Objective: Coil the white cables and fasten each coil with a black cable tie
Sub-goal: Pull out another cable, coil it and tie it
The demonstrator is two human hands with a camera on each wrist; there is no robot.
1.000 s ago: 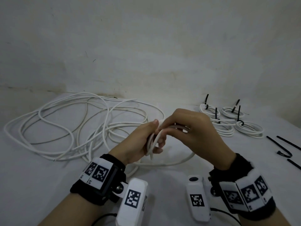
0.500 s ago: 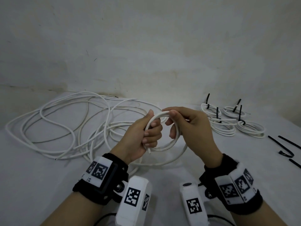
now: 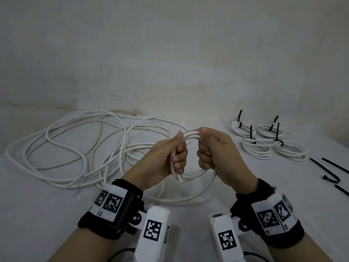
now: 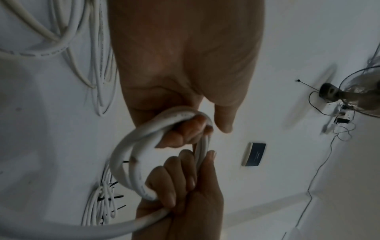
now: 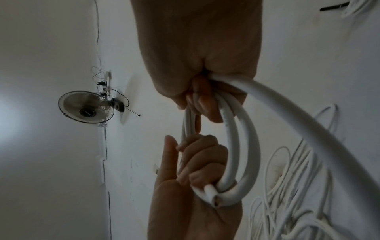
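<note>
Right now your left hand (image 3: 166,157) and right hand (image 3: 213,150) both grip the small white coil (image 3: 190,138), fingers curled tight round its turns, held above the table (image 3: 37,205). Left of the coil lies the loose white cable (image 3: 85,148); to the coil's right sit four tied coils (image 3: 264,144), and beyond them spare black cable ties (image 3: 330,169).

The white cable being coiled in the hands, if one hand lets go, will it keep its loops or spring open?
The white cable looks springy: its loops hold smooth round arcs, so they would probably spring open. Both the left hand and right hand grip the loops. The tied coils lie flat only with ties on. It seems light, its tail drooping toward the table.
</note>
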